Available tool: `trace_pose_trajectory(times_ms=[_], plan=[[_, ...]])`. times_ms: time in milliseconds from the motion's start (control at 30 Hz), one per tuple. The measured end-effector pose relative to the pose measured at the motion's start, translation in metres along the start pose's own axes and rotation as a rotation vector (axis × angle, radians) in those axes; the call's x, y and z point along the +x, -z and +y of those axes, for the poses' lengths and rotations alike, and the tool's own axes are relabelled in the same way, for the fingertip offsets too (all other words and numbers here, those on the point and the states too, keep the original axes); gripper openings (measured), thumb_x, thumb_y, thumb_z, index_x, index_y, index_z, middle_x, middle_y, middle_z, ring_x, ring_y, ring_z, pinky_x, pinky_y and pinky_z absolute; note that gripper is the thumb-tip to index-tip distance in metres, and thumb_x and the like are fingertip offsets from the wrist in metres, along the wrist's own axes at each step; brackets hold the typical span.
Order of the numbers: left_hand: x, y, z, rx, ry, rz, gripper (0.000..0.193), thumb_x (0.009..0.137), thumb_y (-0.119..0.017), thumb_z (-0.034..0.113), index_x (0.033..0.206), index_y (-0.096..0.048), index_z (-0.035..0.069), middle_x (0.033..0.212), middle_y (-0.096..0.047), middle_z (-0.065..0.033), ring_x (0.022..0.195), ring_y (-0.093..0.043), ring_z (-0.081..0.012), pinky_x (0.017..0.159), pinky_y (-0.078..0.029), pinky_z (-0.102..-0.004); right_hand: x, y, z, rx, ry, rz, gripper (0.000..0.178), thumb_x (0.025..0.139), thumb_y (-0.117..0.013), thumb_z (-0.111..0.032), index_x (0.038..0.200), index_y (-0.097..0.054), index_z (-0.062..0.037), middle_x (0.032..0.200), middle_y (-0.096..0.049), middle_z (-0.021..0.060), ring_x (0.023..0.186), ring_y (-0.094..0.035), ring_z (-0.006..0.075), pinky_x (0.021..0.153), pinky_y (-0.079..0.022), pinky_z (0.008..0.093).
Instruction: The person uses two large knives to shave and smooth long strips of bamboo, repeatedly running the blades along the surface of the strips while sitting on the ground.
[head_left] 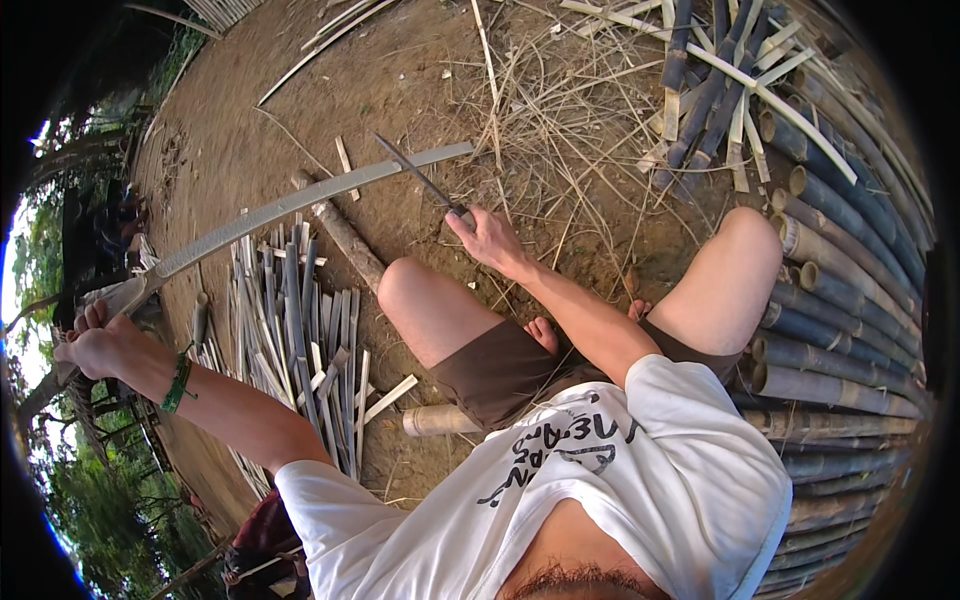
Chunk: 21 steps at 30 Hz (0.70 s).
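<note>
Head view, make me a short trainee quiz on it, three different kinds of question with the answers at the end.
1. On which side does the big pile of bamboo poles lie? A) left B) right
2. True or false: the left hand holds a long blade, and the right hand holds a thin tool.
3. Fill the gap: the left arm wears a green ____ near the hand.

Key: 1. B. 2. True. 3. Bracelet.
</note>
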<state>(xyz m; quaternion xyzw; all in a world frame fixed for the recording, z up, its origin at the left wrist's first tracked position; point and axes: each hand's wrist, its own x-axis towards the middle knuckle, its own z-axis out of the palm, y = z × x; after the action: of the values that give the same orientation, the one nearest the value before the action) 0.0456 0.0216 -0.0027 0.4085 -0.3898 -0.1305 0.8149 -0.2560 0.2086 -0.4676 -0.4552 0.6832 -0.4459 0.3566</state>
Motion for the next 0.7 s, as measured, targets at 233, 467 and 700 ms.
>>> trace_pose_trajectory(times_ms=[233,467,700], plan=[[-0.04,-0.005,0.016,-0.074,-0.09,-0.25,0.048,0.106,-0.028,0.046,0.077,-0.036,0.009,0.066,-0.04,-0.0054,0.049,-0.036,-0.0163,0.044,-0.043,-0.0314,0.023,0.002,-0.001,-0.031,0.167,0.028,0.051,0.098,-0.048,-0.051,0.083,-0.059,-0.0031,0.05,-0.051,0.0026,0.039,-0.048,0.0158,0.034,-0.039,0.0342],[-0.049,-0.028,0.027,-0.025,-0.119,-0.154,0.05,0.106,-0.026,0.044,0.076,-0.036,0.005,0.065,-0.043,-0.0088,0.052,-0.043,-0.0203,0.048,-0.05,-0.0363,0.04,0.001,0.006,0.066,-0.079,-0.006,0.049,0.099,-0.041,-0.052,0.082,-0.053,-0.0086,0.051,-0.038,-0.0063,0.037,-0.031,0.0055,0.027,-0.028,0.0251],[-0.048,-0.017,0.031,0.054,-0.169,-0.036,0.049,0.105,-0.026,0.04,0.082,-0.04,-0.001,0.073,-0.052,-0.0144,0.058,-0.055,-0.0245,0.059,-0.061,-0.04,0.027,-0.004,-0.035,0.019,0.268,-0.01,0.046,0.099,-0.044,-0.048,0.084,-0.053,-0.0068,0.052,-0.04,-0.0066,0.035,-0.033,0.007,0.026,-0.027,0.0243]])
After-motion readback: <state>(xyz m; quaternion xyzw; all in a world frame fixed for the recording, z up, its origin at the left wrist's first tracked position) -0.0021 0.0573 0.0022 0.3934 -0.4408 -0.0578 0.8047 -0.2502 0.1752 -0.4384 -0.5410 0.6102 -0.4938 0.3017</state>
